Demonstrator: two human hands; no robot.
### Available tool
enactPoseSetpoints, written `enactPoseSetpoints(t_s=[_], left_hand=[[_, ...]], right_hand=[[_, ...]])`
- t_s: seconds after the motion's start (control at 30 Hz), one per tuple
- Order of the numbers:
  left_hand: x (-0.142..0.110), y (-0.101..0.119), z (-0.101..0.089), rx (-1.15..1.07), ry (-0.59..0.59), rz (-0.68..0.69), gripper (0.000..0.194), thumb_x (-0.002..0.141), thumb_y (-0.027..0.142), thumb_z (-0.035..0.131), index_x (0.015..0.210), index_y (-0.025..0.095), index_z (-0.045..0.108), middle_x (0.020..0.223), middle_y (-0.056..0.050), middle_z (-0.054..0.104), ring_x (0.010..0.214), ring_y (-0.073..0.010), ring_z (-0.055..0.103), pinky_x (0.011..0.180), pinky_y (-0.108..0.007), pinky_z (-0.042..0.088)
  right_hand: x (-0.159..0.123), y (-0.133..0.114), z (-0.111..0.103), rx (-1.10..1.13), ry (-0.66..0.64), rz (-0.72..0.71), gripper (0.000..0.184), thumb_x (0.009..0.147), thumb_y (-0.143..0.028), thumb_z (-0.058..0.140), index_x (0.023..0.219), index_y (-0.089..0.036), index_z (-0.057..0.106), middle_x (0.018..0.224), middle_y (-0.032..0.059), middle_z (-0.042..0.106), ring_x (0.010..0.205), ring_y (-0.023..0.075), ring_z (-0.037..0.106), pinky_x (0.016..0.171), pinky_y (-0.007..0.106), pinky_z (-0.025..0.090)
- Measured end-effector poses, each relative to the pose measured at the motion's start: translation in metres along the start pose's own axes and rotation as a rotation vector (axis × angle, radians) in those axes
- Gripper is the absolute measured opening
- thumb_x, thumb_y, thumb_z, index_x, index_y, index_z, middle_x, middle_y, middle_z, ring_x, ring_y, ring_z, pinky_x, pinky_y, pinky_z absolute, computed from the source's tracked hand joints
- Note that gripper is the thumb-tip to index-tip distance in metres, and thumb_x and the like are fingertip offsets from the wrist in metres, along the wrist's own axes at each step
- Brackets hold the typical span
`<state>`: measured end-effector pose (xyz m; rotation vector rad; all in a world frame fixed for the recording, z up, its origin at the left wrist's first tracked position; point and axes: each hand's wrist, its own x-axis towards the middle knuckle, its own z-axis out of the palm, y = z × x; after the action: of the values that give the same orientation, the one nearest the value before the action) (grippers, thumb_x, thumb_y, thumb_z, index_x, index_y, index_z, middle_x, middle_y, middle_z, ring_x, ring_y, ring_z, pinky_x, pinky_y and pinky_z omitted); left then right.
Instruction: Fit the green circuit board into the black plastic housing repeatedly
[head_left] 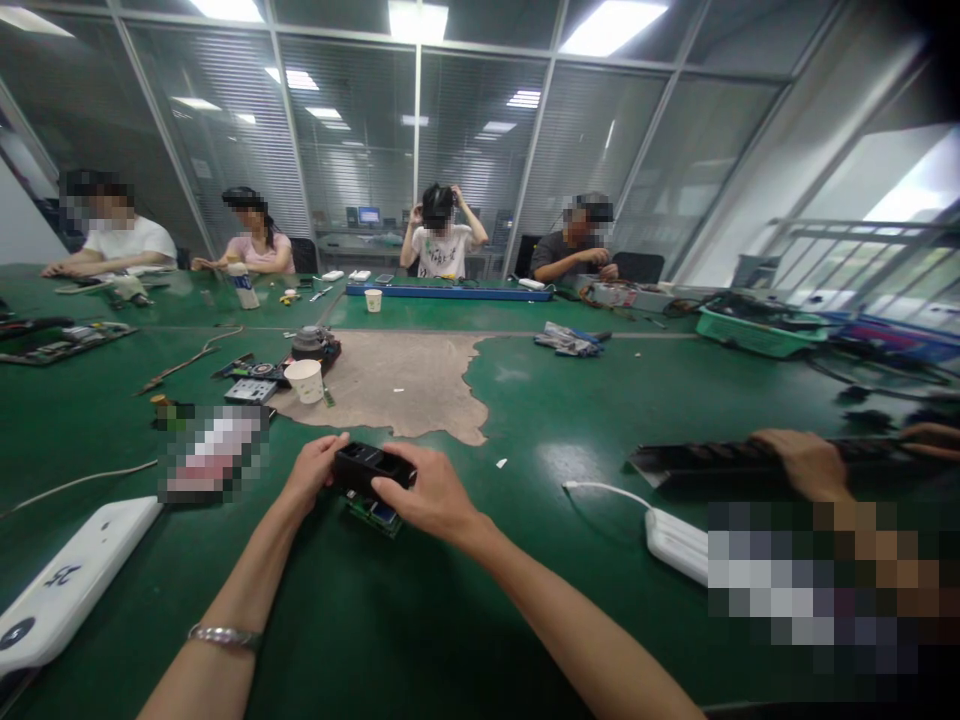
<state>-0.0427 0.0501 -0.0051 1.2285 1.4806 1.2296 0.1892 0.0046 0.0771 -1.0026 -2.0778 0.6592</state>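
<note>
A black, box-like plastic housing [366, 466] with openings in its top is between my hands, just above the green table. My left hand [313, 474] has its fingers closed on the left end of the housing. My right hand [439, 492] grips the right end, thumb on the near side and fingers over the far edge. Under the housing a green circuit board [373, 516] with a blue part sticks out toward me. Whether the board is fixed to the housing or only lies beneath it, I cannot tell.
Left of my hands lie a white power bank [90, 570], a paper cup [304, 382] and electronic parts [251, 391]. At right, a co-worker's hand [806, 460] rests on a long black part [697, 460] near a white device [675, 545] with a cable. Several people sit across the table.
</note>
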Motion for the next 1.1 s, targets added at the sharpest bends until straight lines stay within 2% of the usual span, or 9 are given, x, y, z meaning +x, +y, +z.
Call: enactPoseSetpoints(t_s=[0.2,0.33,0.53,0.7,0.93,1.1], left_hand=[[-0.003,0.004,0.001,0.031,0.023,0.014,0.046,0.073,0.063,0.059,0.069,0.017,0.061,0.052,0.004,0.053,0.042,-0.0098,0.044,0.040,-0.020,0.028],[-0.004,0.006,0.001,0.041,0.020,0.010,0.045,0.074,0.062,0.058,0.068,0.017,0.062,0.057,0.002,0.057,0.043,-0.0094,0.045,0.040,-0.020,0.029],[-0.004,0.007,0.002,0.049,0.024,-0.005,0.046,0.073,0.063,0.058,0.067,0.017,0.061,0.055,0.002,0.057,0.042,-0.0093,0.046,0.039,-0.020,0.028],[-0.003,0.005,0.001,0.066,0.013,0.004,0.046,0.076,0.062,0.056,0.067,0.017,0.061,0.052,0.002,0.053,0.042,-0.0089,0.044,0.038,-0.018,0.028],[-0.003,0.005,0.001,0.052,0.007,0.025,0.046,0.075,0.062,0.057,0.069,0.016,0.061,0.064,-0.001,0.060,0.045,-0.0085,0.048,0.037,-0.018,0.028],[-0.003,0.006,0.001,0.041,0.015,0.020,0.047,0.074,0.062,0.057,0.069,0.016,0.061,0.065,-0.001,0.061,0.045,-0.0084,0.048,0.037,-0.018,0.028]], right_hand=[[-0.012,-0.009,0.010,-0.139,-0.034,-0.082,0.042,0.078,-0.033,0.063,0.118,-0.019,0.060,0.108,0.0070,0.068,0.097,0.0226,0.062,0.088,0.034,0.045],[-0.019,-0.009,0.013,-0.210,-0.063,-0.060,0.043,0.079,-0.035,0.061,0.119,-0.021,0.057,0.106,0.0074,0.067,0.098,0.0238,0.060,0.088,0.036,0.045],[-0.026,-0.003,0.016,-0.262,-0.091,-0.036,0.053,0.075,-0.033,0.062,0.126,-0.020,0.052,0.108,0.0087,0.065,0.098,0.0256,0.059,0.086,0.037,0.046],[-0.027,-0.003,0.014,-0.250,-0.099,-0.032,0.042,0.076,-0.032,0.059,0.117,-0.022,0.056,0.100,0.0061,0.066,0.092,0.0235,0.061,0.084,0.035,0.046],[-0.031,-0.005,0.012,-0.248,-0.087,-0.008,0.037,0.074,-0.031,0.059,0.109,-0.021,0.055,0.097,0.0059,0.065,0.091,0.0232,0.060,0.082,0.034,0.045],[-0.032,0.000,0.014,-0.248,-0.116,0.044,0.041,0.068,-0.023,0.059,0.109,-0.021,0.053,0.093,0.0051,0.064,0.085,0.0225,0.060,0.075,0.032,0.045]])
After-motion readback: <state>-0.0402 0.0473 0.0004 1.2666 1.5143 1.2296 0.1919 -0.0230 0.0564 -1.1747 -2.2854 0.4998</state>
